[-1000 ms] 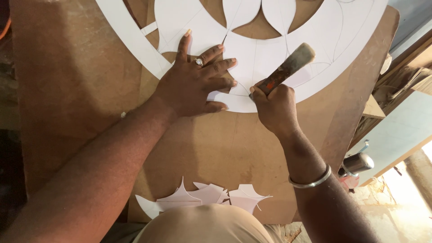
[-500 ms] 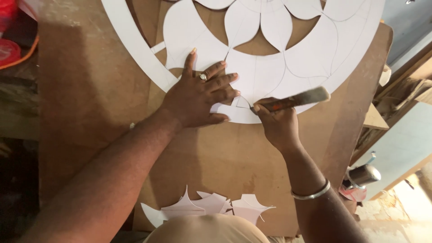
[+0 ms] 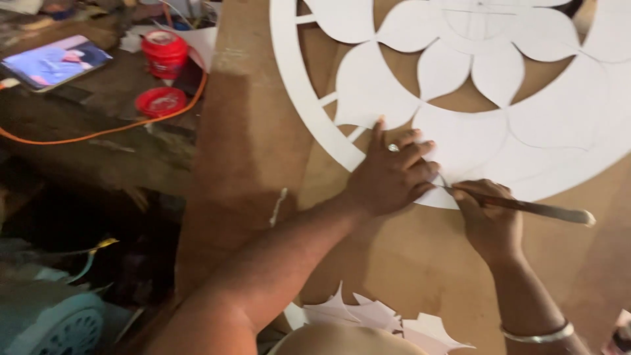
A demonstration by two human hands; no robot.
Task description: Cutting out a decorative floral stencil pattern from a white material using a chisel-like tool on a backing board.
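One broad brown board (image 3: pixel 263 171) forms the work surface, and on it lies a large white cut-out sheet (image 3: pixel 460 138) shaped as a ring with petal forms inside, filling the upper right of the view. Across the lower middle the left forearm reaches up and rightward, its left hand (image 3: pixel 391 177) pressed flat on the sheet's lower rim, fingers spread and slightly fanned, a ring on one finger. Just right of it, the right hand (image 3: pixel 490 220), a bangle on its wrist, is closed around a slim cutting tool (image 3: pixel 526 208); the handle slants out to the right, the tip meets the sheet beside the left fingertips. Near the bottom edge sit white offcuts (image 3: pixel 374 315). Far left: a red tub (image 3: pixel 164 52) and lid (image 3: pixel 160 102).
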